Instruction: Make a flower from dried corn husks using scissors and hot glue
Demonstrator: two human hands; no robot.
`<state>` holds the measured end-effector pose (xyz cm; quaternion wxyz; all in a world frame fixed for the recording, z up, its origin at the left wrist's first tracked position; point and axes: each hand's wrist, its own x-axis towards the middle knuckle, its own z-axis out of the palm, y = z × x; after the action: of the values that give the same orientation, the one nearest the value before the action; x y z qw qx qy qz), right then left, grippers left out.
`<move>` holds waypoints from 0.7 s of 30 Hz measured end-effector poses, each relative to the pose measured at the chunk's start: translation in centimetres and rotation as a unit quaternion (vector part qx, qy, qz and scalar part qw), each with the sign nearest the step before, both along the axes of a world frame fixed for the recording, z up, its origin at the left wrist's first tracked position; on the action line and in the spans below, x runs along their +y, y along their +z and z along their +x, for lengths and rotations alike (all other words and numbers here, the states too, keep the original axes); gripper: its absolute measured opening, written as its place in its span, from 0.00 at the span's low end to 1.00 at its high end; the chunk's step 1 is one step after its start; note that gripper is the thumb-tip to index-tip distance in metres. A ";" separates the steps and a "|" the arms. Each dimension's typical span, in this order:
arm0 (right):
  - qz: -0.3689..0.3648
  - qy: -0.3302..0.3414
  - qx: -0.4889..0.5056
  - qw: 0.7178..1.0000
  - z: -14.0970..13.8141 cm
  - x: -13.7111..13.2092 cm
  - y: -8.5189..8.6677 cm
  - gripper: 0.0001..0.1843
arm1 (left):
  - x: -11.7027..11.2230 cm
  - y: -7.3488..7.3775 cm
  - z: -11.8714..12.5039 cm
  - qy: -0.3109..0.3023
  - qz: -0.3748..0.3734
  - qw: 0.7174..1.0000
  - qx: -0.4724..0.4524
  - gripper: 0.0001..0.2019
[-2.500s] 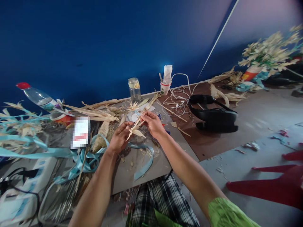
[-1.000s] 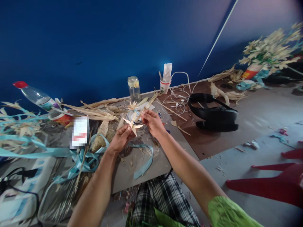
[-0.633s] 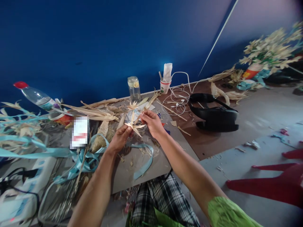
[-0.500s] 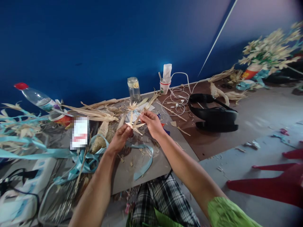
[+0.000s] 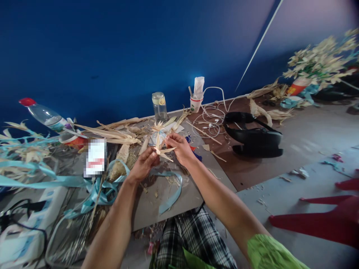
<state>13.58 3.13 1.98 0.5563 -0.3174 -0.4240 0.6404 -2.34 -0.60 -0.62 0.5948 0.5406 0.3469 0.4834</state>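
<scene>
our left hand [image 5: 142,164] pinches a husk flower [image 5: 158,151] in from the grey board's [image 5: 190,194] near edge; our right hand [image 5: 181,148] curls, grip unclear; tugging could split it.

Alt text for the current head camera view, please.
A left hand pinches a pale, star-shaped flower, the right hand close beside it, above a cluttered table. Light-blue ribbon lies nearby; a clear jar and white cup stand near a blue wall.
</scene>
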 end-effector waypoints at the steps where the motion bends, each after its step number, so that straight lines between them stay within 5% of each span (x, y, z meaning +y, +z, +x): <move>1: -0.002 0.002 0.003 1.000 0.0 0.0 0.0 0.15 | 0.0 0.0 0.0 0.001 0.000 1.000 -0.005 0.13; 21: -0.036 0.083 0.046 0.995 -0.1 -0.2 0.0 0.14 | 0.2 0.4 0.3 0.070 -0.003 0.997 -0.045 0.16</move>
<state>13.46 2.96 1.97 0.5086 -0.2712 -0.3999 0.7127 -2.08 -0.36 -0.27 0.5762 0.4909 0.3577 0.5468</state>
